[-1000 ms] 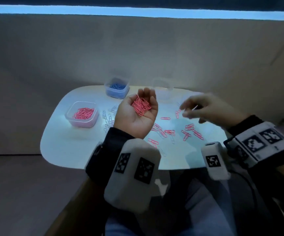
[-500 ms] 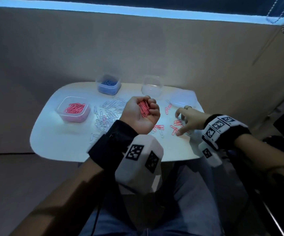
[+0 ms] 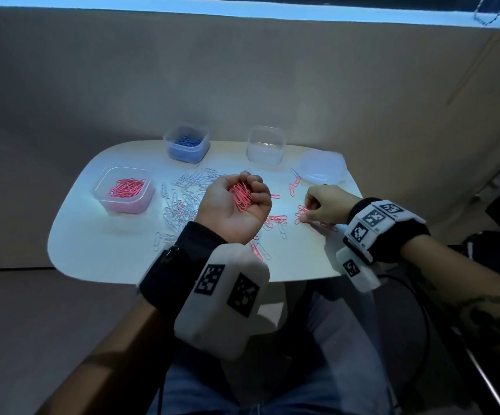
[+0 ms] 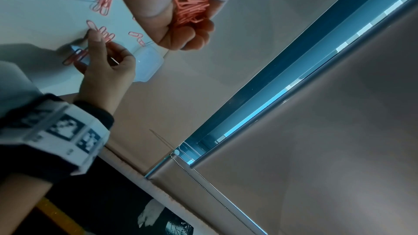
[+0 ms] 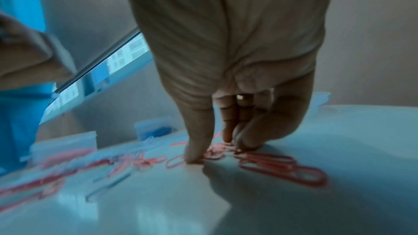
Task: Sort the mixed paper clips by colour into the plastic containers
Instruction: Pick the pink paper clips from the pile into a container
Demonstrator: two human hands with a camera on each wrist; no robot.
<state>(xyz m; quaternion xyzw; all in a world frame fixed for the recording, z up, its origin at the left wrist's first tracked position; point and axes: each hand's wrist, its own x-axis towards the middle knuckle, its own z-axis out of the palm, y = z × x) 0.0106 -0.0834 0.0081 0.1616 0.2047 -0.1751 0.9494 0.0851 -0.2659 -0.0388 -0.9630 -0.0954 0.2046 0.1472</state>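
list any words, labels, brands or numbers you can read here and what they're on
No readable text in any view.
Left wrist unit: black-and-white square marker patterns only, no letters or digits.
Right wrist unit: the same kind of marker patterns.
Plastic containers: no labels visible.

Left hand (image 3: 233, 207) raised palm-up over table's middle, fingers curled round a bunch of pink clips (image 3: 240, 196). Right hand (image 3: 325, 204) palm-down near table's right edge, thumb and fingertips (image 5: 194, 156) pressed onto pink clips lying there. Both wrists wear dark cuffs with marker blocks.
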